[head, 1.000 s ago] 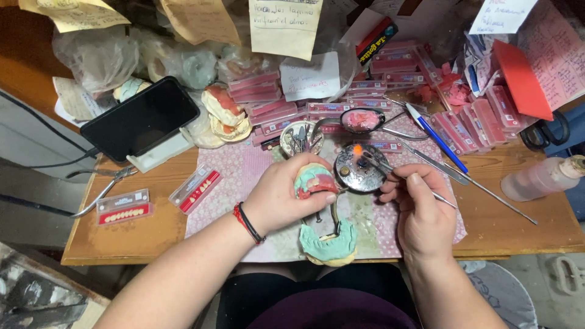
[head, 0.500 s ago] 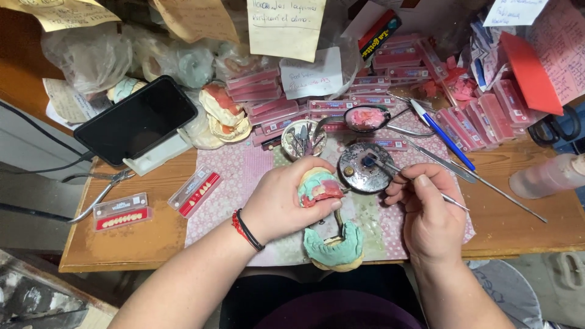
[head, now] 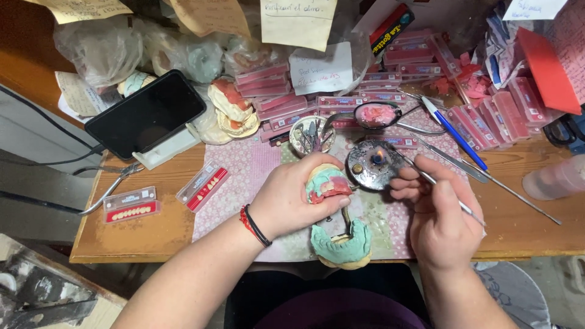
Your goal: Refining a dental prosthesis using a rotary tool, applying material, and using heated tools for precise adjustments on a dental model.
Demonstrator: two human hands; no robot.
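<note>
Green plaster with pink wax, the dental model (head: 327,183) sits gripped in the left hand (head: 289,201) above the wooden surface (head: 152,234). The right hand (head: 442,213) pinches a thin metal tool (head: 426,176), its tip at the small flame of the round burner (head: 373,164) just beside. A second green cast (head: 341,244) lies below.

Wooden bench (head: 152,234) under patterned mat (head: 244,176)

The left hand (head: 292,198) covers most of the green-and-pink dental cast (head: 328,181), so its teeth can't be made out. The clear plastic bottle (head: 557,176) at the desk's right edge gets cut off, and the paper notes along the far edge too.
</note>
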